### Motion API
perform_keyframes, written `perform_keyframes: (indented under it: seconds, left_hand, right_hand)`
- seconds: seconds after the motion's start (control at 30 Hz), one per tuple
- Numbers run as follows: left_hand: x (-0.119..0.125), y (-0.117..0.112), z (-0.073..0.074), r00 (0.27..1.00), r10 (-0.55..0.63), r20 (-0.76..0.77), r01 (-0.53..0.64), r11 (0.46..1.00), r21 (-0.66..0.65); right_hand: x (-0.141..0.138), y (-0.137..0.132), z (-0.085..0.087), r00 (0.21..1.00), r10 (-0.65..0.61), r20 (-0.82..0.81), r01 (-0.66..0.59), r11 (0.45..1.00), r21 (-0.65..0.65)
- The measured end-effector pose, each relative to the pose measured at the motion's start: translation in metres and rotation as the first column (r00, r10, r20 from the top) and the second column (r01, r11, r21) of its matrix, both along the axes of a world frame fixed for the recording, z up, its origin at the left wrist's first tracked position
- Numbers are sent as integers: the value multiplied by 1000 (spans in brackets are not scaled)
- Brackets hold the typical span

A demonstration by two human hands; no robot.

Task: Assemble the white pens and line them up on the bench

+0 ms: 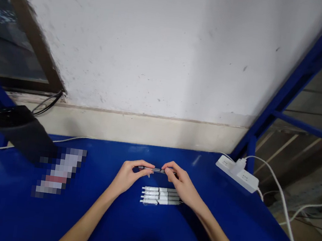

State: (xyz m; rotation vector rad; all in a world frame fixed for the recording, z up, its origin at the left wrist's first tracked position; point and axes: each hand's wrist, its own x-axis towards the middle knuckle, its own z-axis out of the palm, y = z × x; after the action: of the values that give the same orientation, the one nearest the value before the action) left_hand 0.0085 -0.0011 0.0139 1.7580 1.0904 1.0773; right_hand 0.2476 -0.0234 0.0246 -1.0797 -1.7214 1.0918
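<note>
A slim dark pen (158,170) lies level between my two hands, above the blue table. My left hand (134,174) pinches its left end between thumb and fingers. The right end is gripped by my right hand (178,178), whose fingers partly cover it. Just below, several white pens (158,196) with grey grips lie side by side on the table, their clips and push buttons toward the left. My right wrist hides the tips of some of them.
A white power strip (237,174) with a plug and cables sits at the table's right back. On the left stand a dark box-like object (25,134) and a blurred-out item (61,170). Behind the blue table (123,226) rises a pale wall (134,53); blue metal posts flank it.
</note>
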Motion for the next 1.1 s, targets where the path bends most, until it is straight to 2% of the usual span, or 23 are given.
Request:
perform_keyframes:
  seconds: [0.17,0.3,0.4,0.5,0.6,0.73,0.83,0.9,0.97,1.1]
  left_hand:
    - [5,-2,1,989,-54,137,62,997,-53]
    - [18,2,-3,954,28,298,0,996,-93]
    - [29,3,0,943,15,333,4,998,-58]
    - [39,-2,11,966,-108,236,113,994,-8]
    - [47,-13,26,975,-217,54,217,976,15]
    - [56,-23,47,965,-234,-120,238,971,21]
    - [49,-22,56,955,-201,-218,215,976,44]
    - [35,-16,56,949,-150,-277,171,984,54]
    - [13,-9,48,934,-92,-344,120,991,63]
    - [-30,0,20,879,-94,-468,68,995,-73]
  right_hand:
    - [1,2,-1,991,71,-113,-79,995,-68]
    - [-4,-1,-3,983,132,-127,-139,989,-45]
    - [-8,-3,-6,994,65,-89,-63,998,30]
    - [-11,-1,-8,980,-82,-181,101,990,97]
    - [-12,3,-5,939,-84,-333,118,989,84]
    - [-9,5,0,906,-86,-414,117,992,51]
    - [-4,9,4,799,-135,-586,141,989,-35]
    - [0,12,8,705,-140,-696,115,990,-83]
    - [4,15,11,638,-135,-758,88,991,-103]
    - [13,18,17,590,-140,-795,30,988,-152]
